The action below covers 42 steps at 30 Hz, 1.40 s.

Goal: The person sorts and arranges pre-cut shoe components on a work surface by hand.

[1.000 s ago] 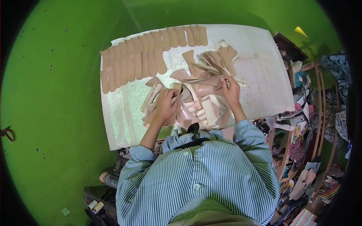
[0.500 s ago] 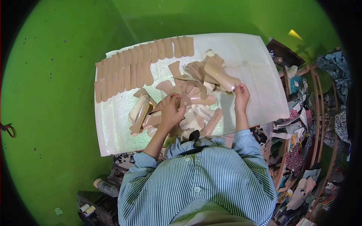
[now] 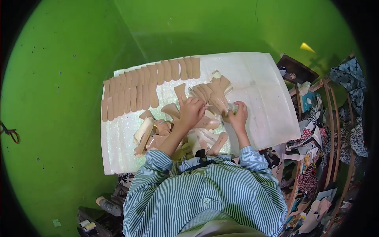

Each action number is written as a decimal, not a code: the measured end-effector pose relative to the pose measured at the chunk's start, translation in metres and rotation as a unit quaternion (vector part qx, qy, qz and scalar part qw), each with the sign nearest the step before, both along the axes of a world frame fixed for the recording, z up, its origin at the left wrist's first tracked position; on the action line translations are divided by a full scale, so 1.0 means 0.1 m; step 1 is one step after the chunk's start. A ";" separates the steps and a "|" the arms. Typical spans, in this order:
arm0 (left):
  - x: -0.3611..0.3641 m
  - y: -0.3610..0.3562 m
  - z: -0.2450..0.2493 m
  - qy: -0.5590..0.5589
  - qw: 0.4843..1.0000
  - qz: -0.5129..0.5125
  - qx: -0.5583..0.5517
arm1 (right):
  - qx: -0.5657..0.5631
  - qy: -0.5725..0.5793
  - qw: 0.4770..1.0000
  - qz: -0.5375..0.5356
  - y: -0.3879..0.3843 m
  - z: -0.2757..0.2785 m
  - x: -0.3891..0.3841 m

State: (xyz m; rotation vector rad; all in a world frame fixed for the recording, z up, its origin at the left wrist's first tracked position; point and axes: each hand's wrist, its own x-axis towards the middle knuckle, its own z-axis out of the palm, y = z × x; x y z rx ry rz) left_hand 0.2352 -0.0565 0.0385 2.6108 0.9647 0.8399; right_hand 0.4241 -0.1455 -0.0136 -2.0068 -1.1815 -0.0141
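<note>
Several tan sole-shaped pieces lie in a loose pile on the white tabletop. My left hand is over the middle of the pile, its thumb and fingertips pinched at the edge of a thin piece. Close by on the right, my right hand has its fingers curled at the lower end of a long tan piece; its fingertips are partly hidden. Below the hands lie a tan piece with markings and paler pieces.
Two overlapping rows of tan pieces run along the table's upper left. Right of the table stands a rack with fabric scraps. A bottle and thread spools are at the lower left.
My left hand has moved right and up the pile. My right hand has come left and down, nearer to it. The view has tilted, so the table appears lower.
</note>
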 end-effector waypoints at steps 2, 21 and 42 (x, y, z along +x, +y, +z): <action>0.05 -0.01 0.12 -0.105 0.989 -0.012 -0.102 | 0.004 0.032 0.999 0.038 0.02 0.10 -0.06; -0.63 0.01 -0.31 -0.415 0.773 0.163 -0.452 | 0.013 0.420 0.842 0.339 0.64 0.16 -0.70; -0.89 -0.27 -0.10 -0.481 0.708 0.168 -0.490 | -0.041 0.236 0.909 0.342 0.83 0.11 -0.86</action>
